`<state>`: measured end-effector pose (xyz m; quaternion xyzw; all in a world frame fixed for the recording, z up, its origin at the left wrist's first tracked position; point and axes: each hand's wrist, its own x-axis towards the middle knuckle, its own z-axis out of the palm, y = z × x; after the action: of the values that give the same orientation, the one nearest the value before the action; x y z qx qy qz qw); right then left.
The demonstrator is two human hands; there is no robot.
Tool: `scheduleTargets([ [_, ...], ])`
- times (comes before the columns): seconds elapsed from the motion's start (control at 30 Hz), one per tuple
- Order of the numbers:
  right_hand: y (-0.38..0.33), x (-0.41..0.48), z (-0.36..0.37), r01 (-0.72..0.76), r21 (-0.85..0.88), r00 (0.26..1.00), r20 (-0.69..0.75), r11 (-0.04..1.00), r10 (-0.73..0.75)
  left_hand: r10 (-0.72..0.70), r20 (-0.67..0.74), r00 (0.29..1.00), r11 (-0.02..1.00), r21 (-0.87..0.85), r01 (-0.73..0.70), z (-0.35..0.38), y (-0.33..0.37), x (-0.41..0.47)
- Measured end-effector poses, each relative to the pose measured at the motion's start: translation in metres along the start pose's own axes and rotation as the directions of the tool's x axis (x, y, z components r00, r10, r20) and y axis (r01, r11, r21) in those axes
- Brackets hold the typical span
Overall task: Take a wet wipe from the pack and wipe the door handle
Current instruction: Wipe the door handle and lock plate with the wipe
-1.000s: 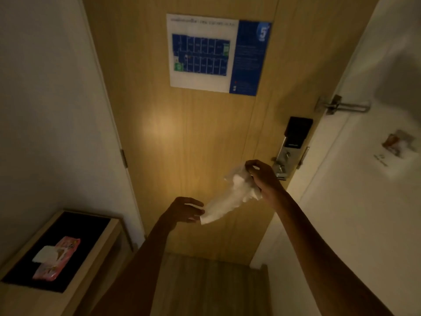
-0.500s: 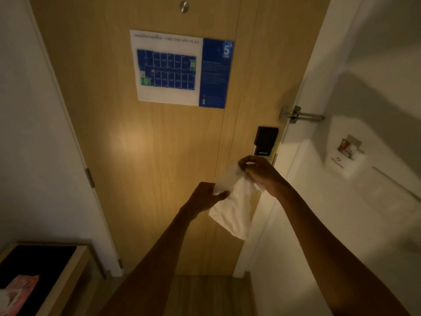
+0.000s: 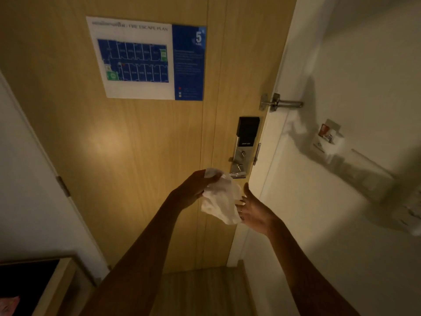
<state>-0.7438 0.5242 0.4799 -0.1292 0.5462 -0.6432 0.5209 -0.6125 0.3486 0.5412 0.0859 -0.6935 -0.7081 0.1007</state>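
Wipe [image 3: 222, 201] hangs bunched from the left hand [image 3: 193, 189], fingers pinching its top edge. Right hand [image 3: 256, 209] is at 3 o'clock of it, palm open, fingers spread, gripping nothing; can't tell if the fingertips touch the cloth. Door handle [image 3: 237, 174] is at 1 o'clock of the wipe, close, only a sliver showing past the left hand's fingers. Likely risks: one pinch on a limp wet sheet, so a fumbled pass to the right hand drops it on the floor. A wadded wipe gives a small contact patch, so the back of the handle may get missed. Leaning on the handle could unlatch the door [image 3: 136, 156]. The card reader [image 3: 248, 128] is at 12 o'clock of the handle on the same lock plate [image 3: 240, 156], and a stray upward swipe puts moisture on electronics. Nothing stands between wipe and handle. Around: door guard [image 3: 281, 102] further up at 1 o'clock, well apart; escape plan [image 3: 145, 58] at 11 o'clock; card holder [image 3: 328, 135] on the wall at 2 o'clock; pack [image 3: 9, 304] at 7 o'clock, cut off by the frame edge, on a cabinet [image 3: 59, 283].
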Motion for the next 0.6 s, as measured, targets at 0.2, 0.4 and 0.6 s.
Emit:
scheduleTargets([
  [0.2,-0.012,0.002,0.014,0.181,0.022,0.983,0.042,0.983,-0.181,-0.012,0.017,1.0,1.0,0.012,0.012,-0.006,-0.011,0.006],
  [0.4,-0.031,0.018,-0.001,0.221,0.029,0.975,0.018,0.975,-0.221,0.005,-0.087,0.996,0.998,0.068,0.001,-0.007,-0.019,0.023],
  [0.6,-0.077,0.035,-0.027,0.241,-0.277,0.951,-0.124,0.93,-0.283,-0.087,-0.386,0.918,0.973,0.163,0.161,0.002,-0.024,0.053],
])
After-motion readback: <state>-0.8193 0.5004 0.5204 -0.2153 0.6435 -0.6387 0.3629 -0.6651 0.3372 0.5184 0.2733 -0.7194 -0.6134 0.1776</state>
